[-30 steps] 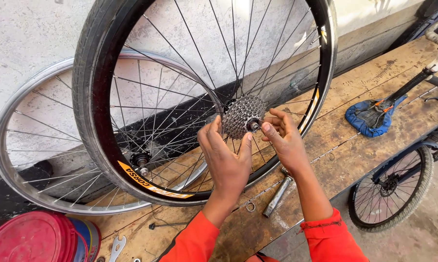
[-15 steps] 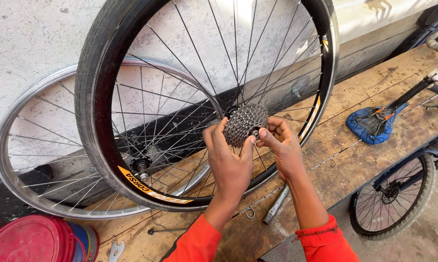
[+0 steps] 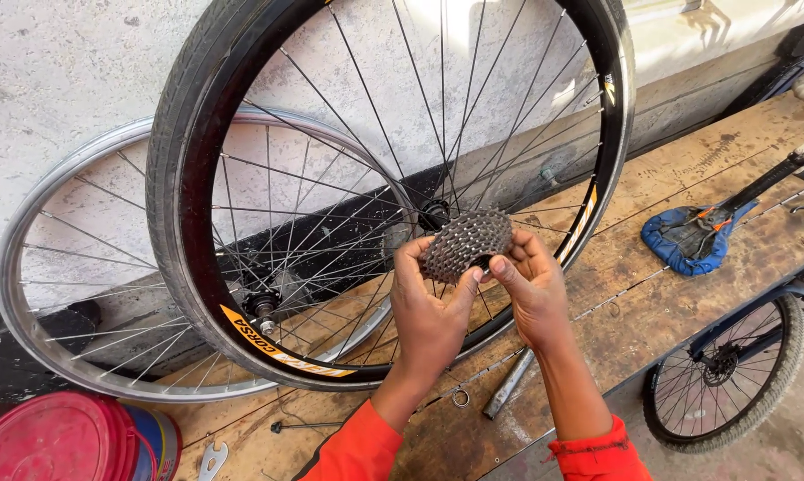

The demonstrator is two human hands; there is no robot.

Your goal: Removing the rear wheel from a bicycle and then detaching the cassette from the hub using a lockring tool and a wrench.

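My left hand [image 3: 428, 312] and right hand [image 3: 531, 289] both close their fingers on the toothed cassette [image 3: 466, 243], held just off the hub of the black-tyred wheel [image 3: 197, 178] on the counter [image 3: 651, 303].

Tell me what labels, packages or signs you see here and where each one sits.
Orange-yellow curved rim decal: lower left of the black-tyred spoked wheel, dark lettering.
Small yellow rim decal: same wheel's upper right.
Round red plastic lid on a blue-sided container: bottom left corner.
No signs or screens.
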